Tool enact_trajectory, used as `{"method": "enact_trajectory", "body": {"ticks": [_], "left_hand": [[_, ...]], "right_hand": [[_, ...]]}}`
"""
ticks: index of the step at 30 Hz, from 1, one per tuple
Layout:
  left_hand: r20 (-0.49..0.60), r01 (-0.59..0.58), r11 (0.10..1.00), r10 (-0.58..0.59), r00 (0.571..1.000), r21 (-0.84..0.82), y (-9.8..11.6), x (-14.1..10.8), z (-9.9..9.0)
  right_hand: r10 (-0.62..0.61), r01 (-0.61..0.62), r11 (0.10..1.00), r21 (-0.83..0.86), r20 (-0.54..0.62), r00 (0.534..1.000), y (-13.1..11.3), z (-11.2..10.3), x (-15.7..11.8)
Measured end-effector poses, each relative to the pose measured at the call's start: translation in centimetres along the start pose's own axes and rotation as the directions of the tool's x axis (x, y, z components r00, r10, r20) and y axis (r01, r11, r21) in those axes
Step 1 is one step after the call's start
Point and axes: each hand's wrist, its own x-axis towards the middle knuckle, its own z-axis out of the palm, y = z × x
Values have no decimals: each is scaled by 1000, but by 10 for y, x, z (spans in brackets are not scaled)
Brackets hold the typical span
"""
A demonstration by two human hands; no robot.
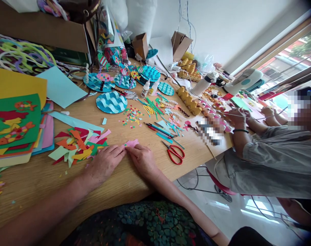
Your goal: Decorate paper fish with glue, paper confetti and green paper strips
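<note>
A small pink paper cutout point(132, 142) lies on the table at the centre, with a green dot on its left end. My left hand point(105, 164) holds that left end, fingers pressed together. From the other side my right hand point(143, 160) presses on the cutout with its fingertips, close beside the left ones. The fingers cover part of the cutout. Loose coloured paper scraps point(77, 145) are heaped just left of my left hand. Red-handled scissors point(175, 153) lie to the right of my right hand. Tiny paper dots point(132, 115) are scattered beyond the hands.
Several pencils point(158, 129) and green paper strips point(154, 106) lie beyond my hands. Two glue bottles point(145, 89) stand near blue wavy paper discs point(111, 102). Stacked coloured sheets point(44, 133) are at left. A co-worker's hands point(237, 116) hold a thin strand at right.
</note>
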Motion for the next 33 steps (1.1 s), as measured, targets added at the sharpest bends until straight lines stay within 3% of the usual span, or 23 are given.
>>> {"method": "enact_trajectory", "body": {"ticks": [4, 9, 16, 26, 33], "left_hand": [[11, 3, 1000, -3, 1000, -5, 0, -1, 0], [20, -3, 1000, 3, 1000, 20, 1, 0, -2], [-1, -8, 1000, 8, 1000, 28, -1, -1, -3], [-46, -16, 1000, 15, 999, -14, -2, -2, -4], [-35, -8, 1000, 8, 999, -8, -2, -2, -4]], "right_hand": [[-28, 30, 997, 67, -34, 999, 3, 2, -2], [-8, 9, 1000, 27, -13, 1000, 2, 2, 0], [-30, 47, 974, 220, -81, 996, 6, 2, -3], [-55, 57, 998, 31, -40, 998, 2, 1, -5], [-52, 52, 999, -3, -36, 998, 2, 3, -5]]}}
